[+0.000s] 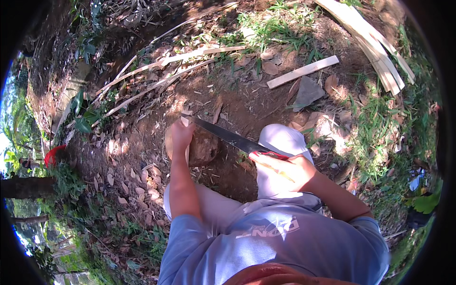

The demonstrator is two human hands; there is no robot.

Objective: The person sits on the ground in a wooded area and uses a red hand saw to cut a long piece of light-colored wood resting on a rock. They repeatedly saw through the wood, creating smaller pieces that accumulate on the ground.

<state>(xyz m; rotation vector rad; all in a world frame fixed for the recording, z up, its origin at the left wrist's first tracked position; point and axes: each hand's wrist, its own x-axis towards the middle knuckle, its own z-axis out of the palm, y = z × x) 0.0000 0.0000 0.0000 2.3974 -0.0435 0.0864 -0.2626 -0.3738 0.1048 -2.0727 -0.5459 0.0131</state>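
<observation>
My right hand (289, 171) is closed round the red handle of a handsaw (223, 134). Its dark, tapering blade points to the far left, with the tip beside my left hand (181, 134). The fingers of that hand are wrapped round a narrow strip of pale wood (185, 121), which shows above and below the fist. Under the strip, between my knees, a short log (205, 148) lies on the ground. Whether the blade touches the strip I cannot tell.
A short flat board (303, 71) lies ahead beside a grey stone (308, 94). Long pale planks (368, 42) are piled at the far right. Thin wood strips (166, 61) stretch across the far left. Leaves, shavings and grass cover the soil. Something red (54, 156) is at the left.
</observation>
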